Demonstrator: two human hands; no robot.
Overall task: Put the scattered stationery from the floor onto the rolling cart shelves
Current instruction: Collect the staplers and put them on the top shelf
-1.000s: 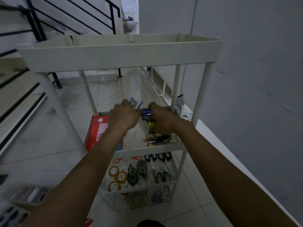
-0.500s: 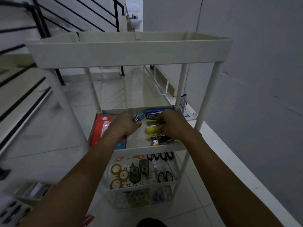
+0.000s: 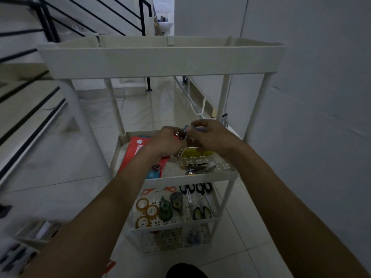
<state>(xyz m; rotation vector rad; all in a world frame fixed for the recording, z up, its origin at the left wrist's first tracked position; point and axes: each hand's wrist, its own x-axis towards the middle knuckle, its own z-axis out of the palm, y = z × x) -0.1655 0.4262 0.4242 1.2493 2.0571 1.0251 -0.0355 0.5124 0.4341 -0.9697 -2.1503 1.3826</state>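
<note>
A white rolling cart [image 3: 160,63] stands in front of me. Both hands hover over its second shelf [image 3: 190,176]. My left hand [image 3: 166,141] is closed on a small bunch of metal pieces with a blue tip [image 3: 183,133]. My right hand [image 3: 212,137] meets it, fingertips pinching the blue end of the same bunch. On that shelf lie a red pouch [image 3: 136,149], a yellow stapler [image 3: 192,152] and a silver stapler [image 3: 198,168]. The shelf below holds tape rolls [image 3: 144,209], correction tapes [image 3: 165,209] and scissors [image 3: 200,201].
A grey wall [image 3: 311,97] runs close along the cart's right side. Stairs with a black railing [image 3: 50,27] rise on the left. A blurred tray of stationery [image 3: 18,253] sits on the tiled floor at lower left. The cart's top tray hangs over my hands.
My right hand has left the staplers on the shelf and come up to the bunch in my left hand. Both hands now sit slightly higher and closer together.
</note>
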